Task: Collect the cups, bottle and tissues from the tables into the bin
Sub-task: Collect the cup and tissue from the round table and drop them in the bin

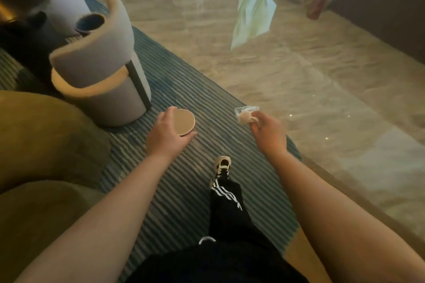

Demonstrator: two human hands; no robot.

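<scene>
Chairs (101, 71) with curved grey backs stand at upper left of the frame, on the striped rug (174, 89). Your left hand (169, 131) curls round a tan cup (184, 122) at frame centre. Your right hand (268, 131) pinches a crumpled tissue (245, 114) just right of it. Your shoe (222, 166) sits below both hands, and the pale marble floor (299, 76) fills the right side.

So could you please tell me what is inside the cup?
The cup shows only its flat tan top; the left hand grips it, and its inside is hidden.
</scene>
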